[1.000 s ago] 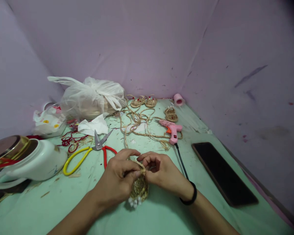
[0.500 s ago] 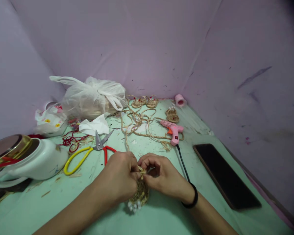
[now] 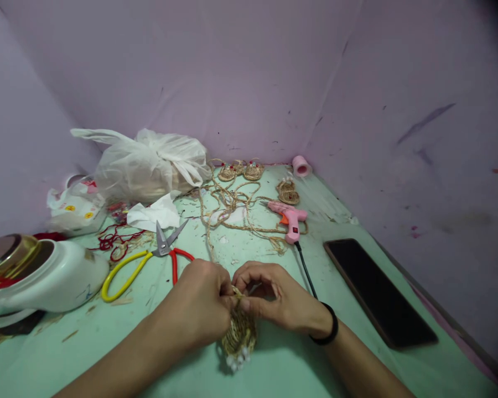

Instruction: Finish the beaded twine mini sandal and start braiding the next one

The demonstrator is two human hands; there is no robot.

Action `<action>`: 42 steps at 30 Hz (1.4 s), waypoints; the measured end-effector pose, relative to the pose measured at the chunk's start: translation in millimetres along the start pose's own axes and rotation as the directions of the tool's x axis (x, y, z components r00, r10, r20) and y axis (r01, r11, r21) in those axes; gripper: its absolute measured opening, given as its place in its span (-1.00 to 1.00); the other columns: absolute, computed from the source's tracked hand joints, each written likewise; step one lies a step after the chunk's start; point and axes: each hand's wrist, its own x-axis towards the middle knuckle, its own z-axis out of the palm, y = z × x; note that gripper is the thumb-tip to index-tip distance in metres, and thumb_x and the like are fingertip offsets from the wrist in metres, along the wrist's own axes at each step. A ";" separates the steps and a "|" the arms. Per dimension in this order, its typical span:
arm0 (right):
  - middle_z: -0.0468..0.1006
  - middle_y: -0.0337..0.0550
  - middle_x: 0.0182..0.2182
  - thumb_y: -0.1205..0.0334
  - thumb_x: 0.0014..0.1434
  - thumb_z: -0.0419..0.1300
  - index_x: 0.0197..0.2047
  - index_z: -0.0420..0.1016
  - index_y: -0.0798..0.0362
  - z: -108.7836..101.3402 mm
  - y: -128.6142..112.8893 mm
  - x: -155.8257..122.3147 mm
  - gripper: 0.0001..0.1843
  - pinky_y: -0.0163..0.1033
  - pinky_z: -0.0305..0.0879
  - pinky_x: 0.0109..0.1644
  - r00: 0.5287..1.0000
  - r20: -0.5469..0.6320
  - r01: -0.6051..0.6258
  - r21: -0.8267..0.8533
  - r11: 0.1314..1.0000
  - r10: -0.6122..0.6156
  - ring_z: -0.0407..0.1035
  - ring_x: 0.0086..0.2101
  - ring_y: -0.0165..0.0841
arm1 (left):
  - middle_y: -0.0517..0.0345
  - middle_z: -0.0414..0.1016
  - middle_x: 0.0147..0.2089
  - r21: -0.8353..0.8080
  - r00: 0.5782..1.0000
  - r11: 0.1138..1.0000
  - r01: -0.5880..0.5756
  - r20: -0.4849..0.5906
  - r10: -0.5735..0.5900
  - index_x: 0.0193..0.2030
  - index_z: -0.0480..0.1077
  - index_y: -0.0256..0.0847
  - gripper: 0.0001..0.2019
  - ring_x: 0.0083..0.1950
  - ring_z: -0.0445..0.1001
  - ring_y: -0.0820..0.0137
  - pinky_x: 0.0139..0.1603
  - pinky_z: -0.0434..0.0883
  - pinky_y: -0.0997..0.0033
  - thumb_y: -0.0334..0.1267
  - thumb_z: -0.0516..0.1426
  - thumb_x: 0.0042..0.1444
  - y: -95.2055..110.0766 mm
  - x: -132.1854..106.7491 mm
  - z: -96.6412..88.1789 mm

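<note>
Between my hands is a small woven straw slipper (image 3: pixel 239 331), with white beads (image 3: pixel 238 359) at its near end. My left hand (image 3: pixel 203 301) is closed on the slipper's far end, thumb and fingers pressed together. From the other side, my right hand (image 3: pixel 269 298) pinches the same end, where a bit of straw shows at the fingertips. A black band (image 3: pixel 330 326) circles my right wrist. Open scissors (image 3: pixel 161 249) with one yellow and one red handle lie just beyond my left hand. Exactly what the fingertips cover is hidden.
A pink glue gun (image 3: pixel 291 221) with a black cord lies beyond my right hand, and a phone (image 3: pixel 377 293) at right. Braided straw cord (image 3: pixel 249 226), finished slippers (image 3: pixel 253 170) and a plastic bag (image 3: pixel 153 166) are at the back. A white teapot (image 3: pixel 70 276) stands left.
The view has shifted slightly. My fingers have drawn closer on the slipper's far end, and more of its woven body and beads shows below my hands.
</note>
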 end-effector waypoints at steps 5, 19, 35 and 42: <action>0.39 -0.19 -0.45 0.35 -0.08 0.18 -0.49 0.36 0.13 1.9 3.3 0.4 -0.95 -0.34 0.19 -0.40 0.997 -0.060 -0.039 -0.007 0.999 0.039 0.25 -0.44 -0.43 | 0.19 0.38 -0.59 -0.019 0.995 0.995 -0.100 -0.034 0.099 -0.62 0.36 -0.27 -0.87 -0.56 0.29 0.48 -0.59 0.09 0.53 -0.44 0.04 -0.15 -0.4 -4.1 2.1; 0.31 -0.30 -0.60 0.40 -0.19 0.09 -0.54 0.32 0.12 2.1 3.7 1.6 -0.96 -0.43 0.05 -0.57 0.960 -0.253 -0.113 0.035 0.993 0.118 0.12 -0.58 -0.53 | 0.20 0.40 -0.50 0.063 0.902 0.923 -0.379 -0.199 0.384 -0.19 0.29 -0.21 -0.83 -0.54 0.31 0.46 -0.54 0.14 0.50 -0.35 -0.01 0.05 -12.3 -8.2 4.1; 0.29 -0.37 -0.67 0.43 -0.22 0.12 -0.55 0.33 0.09 6.4 2.4 -1.0 -0.91 -0.45 0.02 -0.62 0.952 -0.226 -0.221 -0.042 0.974 0.206 0.10 -0.65 -0.57 | 0.24 0.24 -0.62 0.196 0.791 0.823 -0.534 -0.229 0.567 -0.52 0.30 -0.26 -0.90 -0.63 0.16 0.53 -0.61 0.07 0.50 -0.42 0.01 -0.05 -20.2 1.8 12.3; 0.34 -0.35 -0.68 0.43 -0.28 0.16 -0.57 0.33 0.10 6.7 3.4 0.4 -0.90 -0.44 0.05 -0.61 0.909 -0.292 -0.299 0.041 0.953 0.297 0.14 -0.65 -0.56 | 0.25 0.24 -0.59 0.269 0.646 0.764 -0.587 -0.414 0.642 -0.45 0.25 -0.26 -0.94 -0.61 0.19 0.53 -0.59 0.09 0.49 -0.45 0.00 -0.03 -26.9 4.5 28.3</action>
